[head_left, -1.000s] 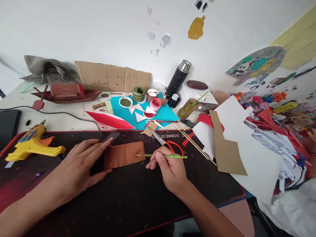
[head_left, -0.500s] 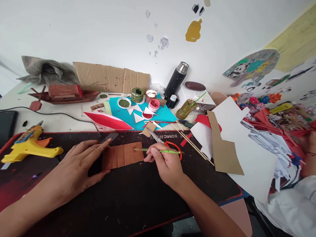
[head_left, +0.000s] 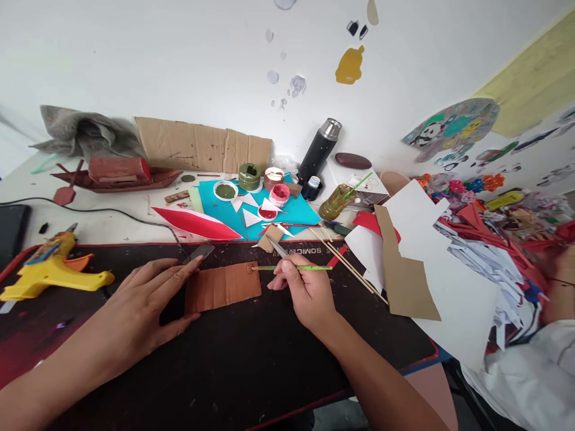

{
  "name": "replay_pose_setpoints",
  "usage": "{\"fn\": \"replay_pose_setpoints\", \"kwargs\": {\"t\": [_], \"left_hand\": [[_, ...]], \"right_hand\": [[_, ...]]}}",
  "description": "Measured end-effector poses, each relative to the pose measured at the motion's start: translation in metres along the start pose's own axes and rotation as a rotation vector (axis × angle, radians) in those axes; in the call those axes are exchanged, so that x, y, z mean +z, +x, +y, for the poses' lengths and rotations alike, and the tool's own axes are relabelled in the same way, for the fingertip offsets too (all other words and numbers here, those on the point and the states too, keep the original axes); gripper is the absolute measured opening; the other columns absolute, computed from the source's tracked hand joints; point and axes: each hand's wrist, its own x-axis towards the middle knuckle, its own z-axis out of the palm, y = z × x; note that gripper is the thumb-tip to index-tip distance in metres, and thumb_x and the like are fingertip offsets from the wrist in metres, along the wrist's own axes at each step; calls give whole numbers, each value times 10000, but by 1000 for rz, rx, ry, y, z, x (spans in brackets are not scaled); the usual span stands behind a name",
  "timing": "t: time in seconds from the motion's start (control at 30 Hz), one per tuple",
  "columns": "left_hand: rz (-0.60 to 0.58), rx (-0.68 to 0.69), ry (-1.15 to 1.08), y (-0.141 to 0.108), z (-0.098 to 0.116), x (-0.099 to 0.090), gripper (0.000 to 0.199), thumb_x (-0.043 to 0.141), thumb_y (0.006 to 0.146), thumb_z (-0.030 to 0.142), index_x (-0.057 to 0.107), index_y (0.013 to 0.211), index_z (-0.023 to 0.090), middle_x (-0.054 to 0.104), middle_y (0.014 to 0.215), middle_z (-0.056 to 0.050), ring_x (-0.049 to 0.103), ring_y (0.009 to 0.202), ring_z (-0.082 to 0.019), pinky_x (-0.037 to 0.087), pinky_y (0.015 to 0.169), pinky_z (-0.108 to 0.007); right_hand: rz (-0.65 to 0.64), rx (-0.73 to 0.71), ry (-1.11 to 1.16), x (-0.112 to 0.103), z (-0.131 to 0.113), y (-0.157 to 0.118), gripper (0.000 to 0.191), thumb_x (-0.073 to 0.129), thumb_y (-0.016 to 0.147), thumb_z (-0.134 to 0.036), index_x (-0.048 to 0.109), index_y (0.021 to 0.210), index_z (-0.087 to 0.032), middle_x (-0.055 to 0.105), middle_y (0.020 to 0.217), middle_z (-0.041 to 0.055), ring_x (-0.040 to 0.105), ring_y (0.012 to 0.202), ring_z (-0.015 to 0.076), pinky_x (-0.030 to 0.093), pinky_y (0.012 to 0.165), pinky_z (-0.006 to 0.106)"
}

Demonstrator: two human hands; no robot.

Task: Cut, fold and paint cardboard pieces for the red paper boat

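A reddish-brown painted cardboard piece (head_left: pixel 222 287) lies on the black mat. At its left end, my left hand (head_left: pixel 148 293) holds it, thumb at the lower edge and fingers by the upper edge. My right hand (head_left: pixel 308 290) is closed around a green-handled paintbrush (head_left: pixel 314 267), whose tip touches the cardboard's upper right corner, where a wet-looking dab shows. Behind that hand lie scissors (head_left: pixel 277 245), their handles hidden by it. A small grey blade-like strip (head_left: pixel 204 252) lies beside my left fingertips.
A yellow glue gun (head_left: pixel 58 269) lies at left. Behind the mat are a brown model boat (head_left: pixel 121 176), a red paper shape (head_left: pixel 197 224), a green paint jar (head_left: pixel 250 176), a pink paint jar (head_left: pixel 279 194) and a brush-water jar (head_left: pixel 335 203). Cut cardboard (head_left: pixel 411 281) lies at right.
My right hand and the brush have shifted slightly right, the tip moving toward the cardboard's right corner. My left hand stays in place. The view has tilted slightly.
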Motion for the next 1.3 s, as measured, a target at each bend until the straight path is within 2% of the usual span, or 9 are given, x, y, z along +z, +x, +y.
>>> {"fn": "replay_pose_setpoints", "kwargs": {"t": [0.2,0.27,0.4,0.5,0.6,0.7,0.87,1.13,1.3], "left_hand": [[-23,-52,-48,-4,-2,3,869,660,1024,566,320,1786,324,734,1483,-149,662,1344,-407,560,1115,-576],[-19,-57,-56,-4,-2,3,858,648,1030,580,322,1783,332,736,1466,-149,659,1342,-405,558,1116,-581],[-7,-67,-63,-3,-1,3,848,626,1040,636,341,1777,328,720,1453,-161,657,1333,-396,556,1120,-568],[0,-46,-47,-2,-1,2,862,603,1044,653,296,1794,359,737,1435,-147,660,1312,-398,571,1086,-560],[4,-32,-31,-2,0,0,865,592,1047,654,279,1801,369,758,1427,-128,663,1297,-401,572,1072,-554],[-3,-7,-22,-1,0,-2,853,582,1065,643,286,1802,330,738,1454,-143,655,1300,-396,564,1079,-543],[-44,-13,-2,-1,-1,-1,838,568,1085,627,345,1772,202,684,1474,-213,621,1340,-412,529,1126,-572],[-51,19,34,1,-2,-1,849,516,1094,657,298,1779,207,684,1401,-200,607,1301,-397,535,1104,-563],[-56,23,36,4,1,-4,833,503,1100,656,374,1738,136,691,1393,-231,604,1294,-401,538,1105,-575]], "right_hand": [[-96,-72,-37,22,-9,2,454,440,1193,-537,722,1002,-238,816,855,51,820,798,197,663,760,303],[-126,-92,-74,23,-10,4,434,438,1195,-511,725,1011,-243,816,873,48,816,804,189,661,769,296],[-56,-41,-86,8,-2,4,428,464,1187,-534,724,1007,-244,798,823,35,818,786,195,660,754,296],[-3,-19,-50,-5,5,1,459,467,1180,-568,720,988,-237,786,801,37,811,753,198,660,711,293],[16,-6,-24,-9,6,0,477,467,1175,-594,715,982,-236,783,787,39,808,747,200,659,695,288],[17,-3,-27,-9,4,1,487,464,1175,-600,710,970,-232,793,799,49,809,748,205,657,700,296],[15,-12,-48,-8,2,-1,472,465,1183,-572,705,963,-230,786,774,44,815,757,211,637,726,308],[-1,-12,-18,-19,-4,-30,471,468,1190,-563,682,928,-236,718,708,-1,815,718,198,591,693,299],[-12,-18,-25,-23,-10,-46,482,455,1196,-562,675,912,-239,715,735,1,811,723,191,583,697,299]]}}
